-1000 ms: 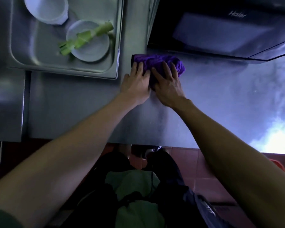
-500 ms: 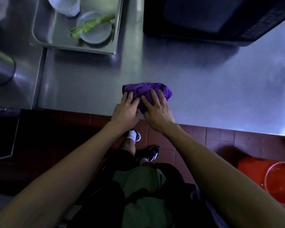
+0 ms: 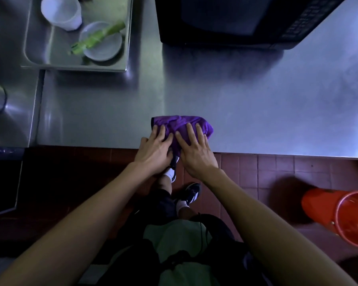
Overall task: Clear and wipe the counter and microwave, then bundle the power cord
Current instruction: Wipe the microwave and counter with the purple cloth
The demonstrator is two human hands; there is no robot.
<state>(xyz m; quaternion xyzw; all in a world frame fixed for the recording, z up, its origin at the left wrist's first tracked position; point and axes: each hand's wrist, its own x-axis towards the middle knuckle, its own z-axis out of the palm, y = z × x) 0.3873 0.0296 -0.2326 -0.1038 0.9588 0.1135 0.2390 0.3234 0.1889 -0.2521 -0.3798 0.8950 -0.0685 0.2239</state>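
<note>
- Vs 1 s ago: the purple cloth (image 3: 182, 125) has come from right under the microwave (image 3: 236, 19) front back to the counter (image 3: 256, 104) near edge; both hands came with it. Vs 0.5 s ago it lies a bit closer to the edge, hands in about the same pose.
- View has also pulled back: more floor shows now, and the "Haier" badge seen on the microwave 1 s ago is out of frame.
- Left hand (image 3: 153, 152) lies flat on the cloth's left part, fingers straight & slightly spread, pressing down; wrist hangs past the counter edge.
- Right hand (image 3: 196, 152) same on the right part: fingers splayed, flat, pressing, not curled round anything.
- Cloth: soft, wrinkled, bunched into a rough oblong, dark hem at its left end.
- Counter: brushed stainless steel, dull sheen, bright glare at far right.
- Microwave: black, boxy, glossy door window, keypad on the right; key labels too small to read.
- Metal tray (image 3: 128, 38) far left, rounded corners, holds a white cup (image 3: 60, 13) and a round plate (image 3: 105, 48) w/ a green stalk (image 3: 97, 36) lying across it.
- Floor: reddish-brown square tiles (image 3: 267, 174); orange plastic bucket (image 3: 343, 215) at right, round rim.
- No readable writing anywhere now.
</note>
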